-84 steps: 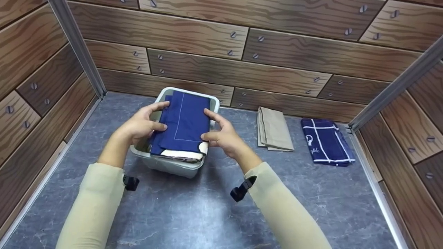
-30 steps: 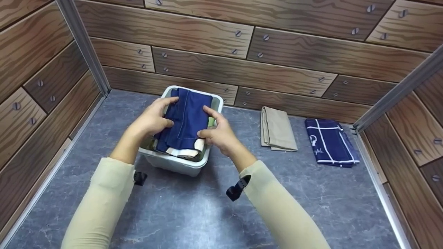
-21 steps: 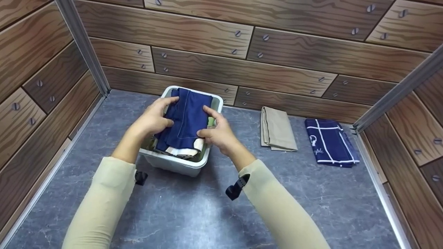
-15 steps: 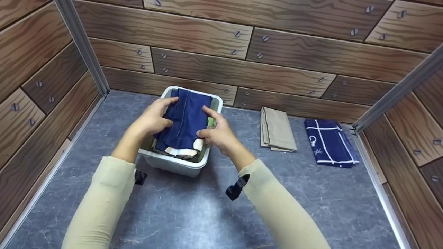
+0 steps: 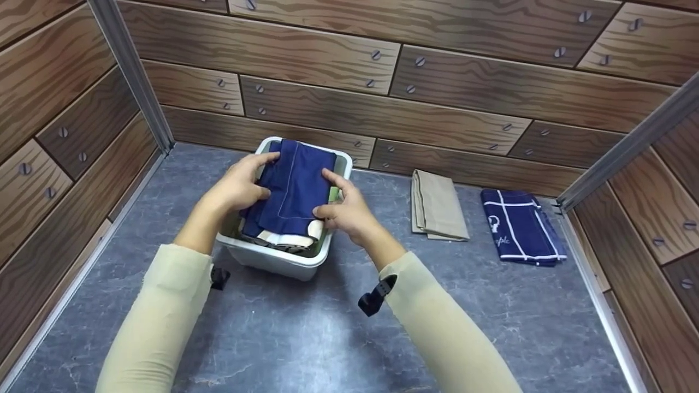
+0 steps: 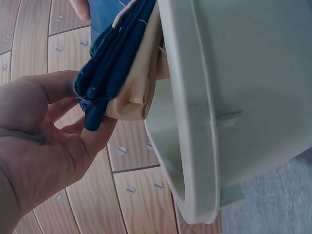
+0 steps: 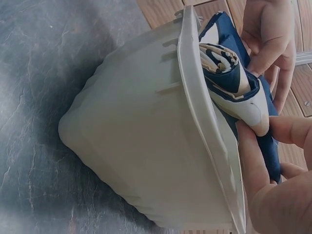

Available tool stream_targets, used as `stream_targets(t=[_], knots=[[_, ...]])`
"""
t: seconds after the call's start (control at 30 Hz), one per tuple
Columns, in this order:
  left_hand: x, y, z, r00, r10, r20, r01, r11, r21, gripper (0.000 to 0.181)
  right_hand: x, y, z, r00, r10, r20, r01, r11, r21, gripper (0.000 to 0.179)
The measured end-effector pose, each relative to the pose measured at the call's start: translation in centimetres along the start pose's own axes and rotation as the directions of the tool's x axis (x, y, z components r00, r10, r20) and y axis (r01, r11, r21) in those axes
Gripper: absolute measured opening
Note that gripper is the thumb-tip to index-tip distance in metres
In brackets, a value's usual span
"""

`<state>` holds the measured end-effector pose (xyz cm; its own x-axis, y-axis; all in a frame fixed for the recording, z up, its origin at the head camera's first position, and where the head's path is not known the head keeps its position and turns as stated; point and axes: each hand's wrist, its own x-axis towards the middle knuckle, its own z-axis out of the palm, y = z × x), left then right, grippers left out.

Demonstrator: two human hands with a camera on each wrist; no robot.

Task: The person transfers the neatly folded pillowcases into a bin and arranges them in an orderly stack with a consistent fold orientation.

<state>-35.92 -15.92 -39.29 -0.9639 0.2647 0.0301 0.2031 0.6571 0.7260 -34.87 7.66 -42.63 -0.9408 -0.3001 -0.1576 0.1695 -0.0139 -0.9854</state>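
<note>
Sleeves (image 5: 148,325) and wrist devices (image 5: 372,302)
We see pale khaki fabric, lightly creased, with small black devices at both cuffs (image 5: 183,261).

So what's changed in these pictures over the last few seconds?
The folded navy cloth has moved lower into the white bin, exposing more of its front rim; the left hand and right hand still grip it. The beige cloth and white-lined cloth stayed put.

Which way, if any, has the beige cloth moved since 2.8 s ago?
No: in the head view, the beige cloth keeps its place relative to the back wall.
</note>
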Motion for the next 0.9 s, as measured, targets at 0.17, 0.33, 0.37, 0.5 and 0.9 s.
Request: stream_targets(t=[0.17, 0.33, 0.37, 0.5, 0.9], knots=[[0.04, -0.26, 0.04, 1.0, -0.002, -0.008, 0.002, 1.0, -0.003, 0.079, 0.06, 0.21, -0.26, 1.0, 0.003, 0.0, -0.003, 1.0, 0.0, 0.091], [0.05, -0.51, 0.04, 1.0, -0.011, -0.008, 0.011, 1.0, 0.0, 0.079, 0.08, 0.35, -0.47, 1.0, 0.0, -0.002, 0.0, 1.0, -0.015, 0.089], [0.07, -0.55, 0.04, 1.0, -0.012, -0.007, 0.012, 1.0, 0.001, 0.079, 0.08, 0.37, -0.5, 1.0, 0.0, -0.003, 0.0, 1.0, -0.015, 0.089], [0.11, -0.56, -0.06, 1.0, -0.01, -0.008, 0.01, 1.0, 0.007, 0.079, 0.12, 0.33, -0.52, 1.0, -0.003, 0.0, 0.003, 1.0, -0.02, 0.089], [0.18, -0.44, -0.16, 1.0, -0.006, -0.013, 0.006, 1.0, 0.007, 0.078, 0.18, 0.34, -0.65, 1.0, -0.024, -0.014, 0.023, 1.0, -0.021, 0.086]])
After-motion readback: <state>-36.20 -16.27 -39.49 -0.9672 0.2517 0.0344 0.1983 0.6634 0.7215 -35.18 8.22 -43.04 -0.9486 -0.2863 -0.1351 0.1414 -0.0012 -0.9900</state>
